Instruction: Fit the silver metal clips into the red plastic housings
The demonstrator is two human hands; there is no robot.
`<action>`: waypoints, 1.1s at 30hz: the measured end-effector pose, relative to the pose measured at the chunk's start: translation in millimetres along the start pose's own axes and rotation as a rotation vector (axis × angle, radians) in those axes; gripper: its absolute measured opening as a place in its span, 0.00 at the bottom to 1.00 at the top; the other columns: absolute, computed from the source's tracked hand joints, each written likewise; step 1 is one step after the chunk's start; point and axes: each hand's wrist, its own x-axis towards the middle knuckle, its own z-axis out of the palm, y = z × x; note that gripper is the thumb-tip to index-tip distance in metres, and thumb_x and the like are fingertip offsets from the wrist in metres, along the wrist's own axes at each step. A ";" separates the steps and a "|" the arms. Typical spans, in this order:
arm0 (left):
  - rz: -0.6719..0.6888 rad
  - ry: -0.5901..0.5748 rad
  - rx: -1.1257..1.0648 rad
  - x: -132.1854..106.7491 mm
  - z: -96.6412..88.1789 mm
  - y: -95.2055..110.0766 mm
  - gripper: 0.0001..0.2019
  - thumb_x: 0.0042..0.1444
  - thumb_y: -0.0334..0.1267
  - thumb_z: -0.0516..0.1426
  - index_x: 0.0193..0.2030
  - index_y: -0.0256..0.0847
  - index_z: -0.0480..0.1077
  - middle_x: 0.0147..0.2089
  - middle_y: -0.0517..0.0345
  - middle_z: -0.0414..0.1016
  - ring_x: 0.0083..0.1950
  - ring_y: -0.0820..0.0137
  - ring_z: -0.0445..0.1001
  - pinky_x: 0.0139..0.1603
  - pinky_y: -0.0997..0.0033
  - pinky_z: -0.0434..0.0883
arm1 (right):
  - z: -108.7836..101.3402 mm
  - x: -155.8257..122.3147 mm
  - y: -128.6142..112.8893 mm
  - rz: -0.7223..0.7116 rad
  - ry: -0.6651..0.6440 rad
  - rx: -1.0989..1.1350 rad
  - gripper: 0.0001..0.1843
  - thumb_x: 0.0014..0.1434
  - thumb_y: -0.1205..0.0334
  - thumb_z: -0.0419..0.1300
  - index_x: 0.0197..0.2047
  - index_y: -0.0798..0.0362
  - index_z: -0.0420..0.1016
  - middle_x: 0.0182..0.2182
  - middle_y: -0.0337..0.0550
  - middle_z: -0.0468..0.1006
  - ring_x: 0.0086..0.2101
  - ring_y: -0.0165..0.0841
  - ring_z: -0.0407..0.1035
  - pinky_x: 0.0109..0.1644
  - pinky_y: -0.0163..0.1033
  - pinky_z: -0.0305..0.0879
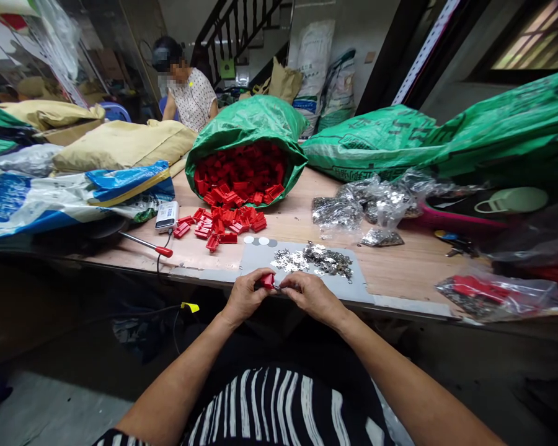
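My left hand [247,296] is closed around a small red plastic part [268,281] at the table's front edge. Close against it, my right hand [309,293] pinches a small metal piece [278,287] at the red part's right end; its exact shape is mostly hidden by my fingers. Just beyond my hands, a grey mat [255,260] carries a pile of small shiny metal pieces [291,260] and a darker heap of metal pieces [330,260]. Loose red plastic parts [223,224] lie behind the mat, spilling from an open green sack [255,114].
A white power bank [167,215] with a cable and a red-tipped rod [149,245] lie left. Plastic bags of metal pieces [339,212] sit at right, near a pink basket [439,222]. Large green sacks [376,139] line the back. Another person [190,93] sits across the table.
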 end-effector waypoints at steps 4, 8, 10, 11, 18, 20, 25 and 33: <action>-0.001 -0.001 -0.002 0.2 -0.7 0.3 0.18 0.48 0.34 0.63 0.48 0.47 0.75 0.44 0.58 0.79 0.43 0.66 0.76 0.47 0.67 0.69 | -2.8 0.5 -0.6 -0.006 -0.009 0.013 0.08 0.56 0.69 0.58 0.36 0.51 0.78 0.34 0.42 0.79 0.35 0.33 0.71 0.40 0.37 0.64; -0.023 -0.013 -0.020 1.4 -1.6 0.8 0.17 0.47 0.34 0.63 0.47 0.47 0.75 0.43 0.58 0.79 0.42 0.66 0.76 0.47 0.68 0.69 | -3.7 0.8 -1.4 -0.009 -0.008 0.010 0.09 0.56 0.70 0.58 0.36 0.50 0.78 0.34 0.42 0.79 0.35 0.33 0.72 0.41 0.37 0.64; -0.026 -0.021 -0.031 2.1 -1.9 0.2 0.17 0.47 0.34 0.63 0.46 0.47 0.75 0.42 0.59 0.79 0.42 0.66 0.75 0.47 0.68 0.69 | -4.2 1.1 -1.7 -0.003 -0.011 0.006 0.09 0.55 0.70 0.58 0.36 0.50 0.78 0.34 0.41 0.79 0.35 0.33 0.72 0.41 0.37 0.64; -0.027 -0.023 -0.036 2.4 -2.0 -0.2 0.17 0.47 0.34 0.63 0.46 0.47 0.75 0.42 0.59 0.79 0.42 0.66 0.75 0.47 0.68 0.70 | -4.5 1.2 -1.8 0.001 -0.013 0.006 0.09 0.55 0.70 0.58 0.36 0.50 0.78 0.34 0.41 0.79 0.35 0.33 0.71 0.41 0.37 0.64; -0.044 -0.027 -0.044 3.0 -2.3 -1.4 0.17 0.46 0.34 0.64 0.46 0.47 0.76 0.43 0.58 0.79 0.43 0.65 0.76 0.48 0.68 0.69 | -3.8 2.4 -1.5 0.022 -0.018 0.003 0.08 0.56 0.69 0.58 0.35 0.51 0.78 0.34 0.42 0.79 0.35 0.33 0.71 0.41 0.37 0.64; -0.045 -0.035 -0.041 3.6 -2.7 -0.9 0.17 0.46 0.34 0.64 0.45 0.47 0.76 0.43 0.58 0.79 0.43 0.65 0.76 0.49 0.67 0.69 | -2.9 2.5 -2.0 0.027 -0.014 -0.013 0.08 0.56 0.69 0.58 0.35 0.51 0.78 0.33 0.42 0.79 0.35 0.34 0.71 0.41 0.37 0.63; -0.027 -0.048 -0.023 5.3 -3.7 -0.4 0.16 0.45 0.34 0.64 0.44 0.46 0.76 0.42 0.59 0.80 0.42 0.66 0.76 0.47 0.69 0.70 | -1.7 2.3 -7.9 0.064 -0.007 -0.059 0.09 0.56 0.69 0.57 0.34 0.50 0.78 0.33 0.42 0.79 0.36 0.35 0.71 0.41 0.38 0.63; -0.016 -0.048 0.002 4.7 -1.6 -6.6 0.15 0.47 0.35 0.64 0.44 0.43 0.75 0.41 0.59 0.79 0.42 0.67 0.76 0.46 0.70 0.69 | 6.5 0.0 -22.1 0.188 0.023 -0.141 0.08 0.56 0.70 0.56 0.33 0.52 0.75 0.33 0.44 0.77 0.36 0.35 0.70 0.40 0.36 0.61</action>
